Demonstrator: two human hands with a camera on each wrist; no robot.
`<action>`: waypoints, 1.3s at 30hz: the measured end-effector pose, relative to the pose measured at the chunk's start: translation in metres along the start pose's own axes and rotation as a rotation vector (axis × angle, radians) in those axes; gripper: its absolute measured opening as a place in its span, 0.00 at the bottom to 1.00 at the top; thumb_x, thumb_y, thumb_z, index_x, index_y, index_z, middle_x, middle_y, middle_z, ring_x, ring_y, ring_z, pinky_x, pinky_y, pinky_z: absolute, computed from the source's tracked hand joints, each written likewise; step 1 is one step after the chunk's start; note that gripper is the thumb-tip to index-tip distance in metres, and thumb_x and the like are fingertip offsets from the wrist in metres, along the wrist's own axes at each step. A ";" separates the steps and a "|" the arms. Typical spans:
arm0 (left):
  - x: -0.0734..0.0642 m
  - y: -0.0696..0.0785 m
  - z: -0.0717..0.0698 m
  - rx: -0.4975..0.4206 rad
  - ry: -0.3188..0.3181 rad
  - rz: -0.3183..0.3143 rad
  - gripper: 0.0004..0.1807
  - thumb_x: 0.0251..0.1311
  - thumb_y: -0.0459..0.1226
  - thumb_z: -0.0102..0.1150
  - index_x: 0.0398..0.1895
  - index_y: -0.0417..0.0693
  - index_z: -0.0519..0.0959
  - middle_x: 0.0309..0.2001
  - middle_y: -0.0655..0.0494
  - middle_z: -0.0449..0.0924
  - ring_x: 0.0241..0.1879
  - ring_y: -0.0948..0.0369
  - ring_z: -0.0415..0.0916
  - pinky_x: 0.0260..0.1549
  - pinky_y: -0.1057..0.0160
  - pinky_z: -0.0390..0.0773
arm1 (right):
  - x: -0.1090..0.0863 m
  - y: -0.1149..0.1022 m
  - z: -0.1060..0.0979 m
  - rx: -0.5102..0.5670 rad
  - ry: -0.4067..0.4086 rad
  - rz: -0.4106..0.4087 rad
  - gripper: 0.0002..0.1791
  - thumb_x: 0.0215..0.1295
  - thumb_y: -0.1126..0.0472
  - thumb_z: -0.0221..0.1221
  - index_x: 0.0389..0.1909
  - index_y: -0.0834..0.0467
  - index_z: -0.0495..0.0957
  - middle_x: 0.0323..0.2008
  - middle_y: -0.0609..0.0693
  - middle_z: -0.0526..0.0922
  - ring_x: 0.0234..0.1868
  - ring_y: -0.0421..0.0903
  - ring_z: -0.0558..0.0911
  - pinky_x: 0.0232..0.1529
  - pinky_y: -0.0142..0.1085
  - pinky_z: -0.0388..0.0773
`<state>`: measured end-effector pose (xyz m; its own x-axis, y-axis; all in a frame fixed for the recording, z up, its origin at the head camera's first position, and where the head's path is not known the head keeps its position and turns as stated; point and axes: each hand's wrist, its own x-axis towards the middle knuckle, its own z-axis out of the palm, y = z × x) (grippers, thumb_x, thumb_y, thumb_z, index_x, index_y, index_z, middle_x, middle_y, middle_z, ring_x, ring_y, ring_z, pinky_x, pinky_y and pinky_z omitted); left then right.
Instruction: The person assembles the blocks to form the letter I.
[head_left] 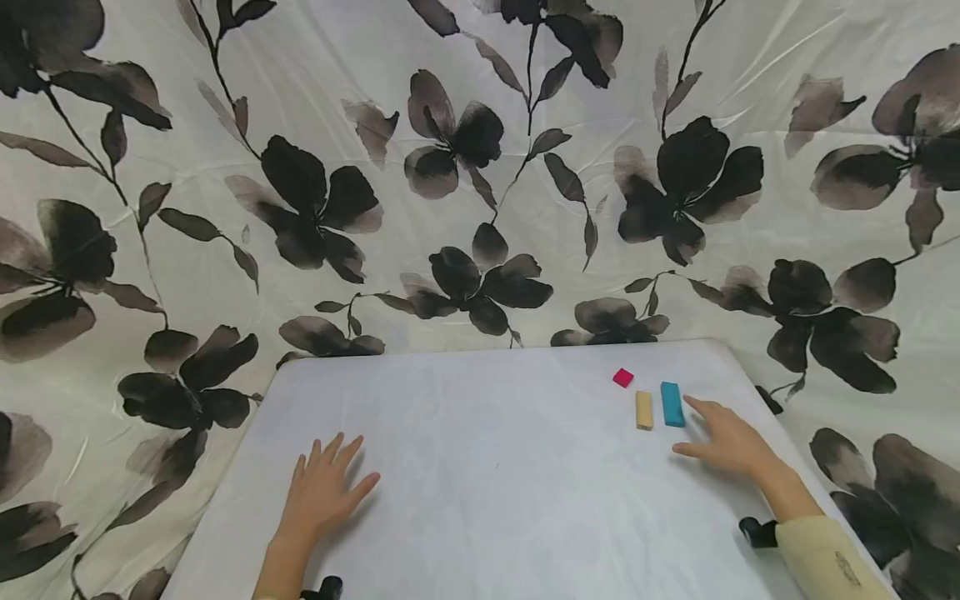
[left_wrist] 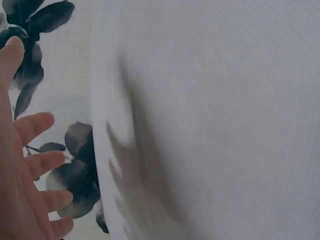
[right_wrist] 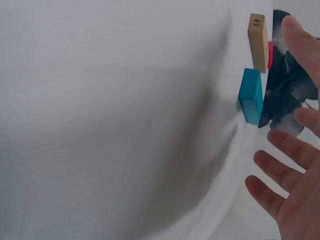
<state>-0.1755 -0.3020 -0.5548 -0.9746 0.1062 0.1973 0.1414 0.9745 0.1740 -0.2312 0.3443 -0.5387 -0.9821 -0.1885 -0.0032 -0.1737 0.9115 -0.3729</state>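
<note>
A floral cloth [head_left: 480, 167] with dark flowers hangs behind and drapes around a white table [head_left: 487, 483], which serves as the landmark here. Both hands rest on the table, likely parked flat for steadiness rather than for work. The left hand [head_left: 321, 492] lies palm down near the table's front left part, fingers straight and spread, holding nothing and well apart from the blocks. The right hand [head_left: 726, 443] lies toward the table's far right corner, fingers extended and loose, gripping nothing; its forefinger reaches to just beside the blue block [head_left: 672, 404], though contact cannot be told. That block lies flat near the table's far right edge, with a tan block [head_left: 643, 410] parallel just left of it, and a small red block [head_left: 622, 377] slightly farther back.
</note>
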 end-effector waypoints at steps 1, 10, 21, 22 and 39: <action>0.000 0.001 0.001 -0.009 0.002 0.003 0.40 0.59 0.64 0.54 0.67 0.48 0.70 0.67 0.35 0.64 0.65 0.27 0.53 0.59 0.27 0.51 | 0.003 0.000 0.000 0.018 -0.007 0.006 0.56 0.50 0.34 0.68 0.69 0.68 0.60 0.61 0.72 0.68 0.60 0.69 0.67 0.55 0.65 0.65; 0.007 0.013 0.007 -0.062 0.036 0.055 0.40 0.57 0.64 0.58 0.65 0.49 0.72 0.64 0.39 0.68 0.61 0.33 0.63 0.50 0.31 0.66 | 0.025 0.010 -0.005 0.171 -0.034 0.047 0.54 0.47 0.43 0.74 0.68 0.69 0.61 0.48 0.65 0.76 0.48 0.61 0.74 0.46 0.56 0.74; 0.015 0.036 0.011 -0.177 0.015 0.072 0.36 0.55 0.58 0.64 0.64 0.52 0.73 0.60 0.48 0.73 0.55 0.45 0.73 0.50 0.40 0.72 | 0.042 0.025 0.003 0.284 -0.093 0.100 0.54 0.45 0.47 0.76 0.66 0.71 0.60 0.40 0.56 0.76 0.41 0.53 0.75 0.42 0.48 0.75; 0.015 0.038 0.011 -0.201 0.022 0.079 0.35 0.55 0.57 0.65 0.64 0.52 0.74 0.59 0.49 0.74 0.55 0.46 0.74 0.50 0.41 0.73 | 0.043 0.025 0.003 0.293 -0.099 0.105 0.54 0.45 0.47 0.76 0.67 0.71 0.60 0.40 0.56 0.76 0.41 0.53 0.75 0.42 0.48 0.75; 0.011 0.076 0.027 -0.487 -0.020 0.060 0.30 0.56 0.51 0.68 0.62 0.55 0.76 0.58 0.63 0.75 0.60 0.55 0.71 0.58 0.48 0.70 | 0.052 0.029 0.011 0.338 -0.129 0.106 0.55 0.44 0.51 0.77 0.67 0.72 0.58 0.36 0.55 0.73 0.35 0.50 0.72 0.35 0.40 0.70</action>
<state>-0.1804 -0.2213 -0.5656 -0.9648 0.1675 0.2029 0.2574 0.7613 0.5952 -0.2864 0.3573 -0.5603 -0.9722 -0.1641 -0.1672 -0.0165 0.7601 -0.6496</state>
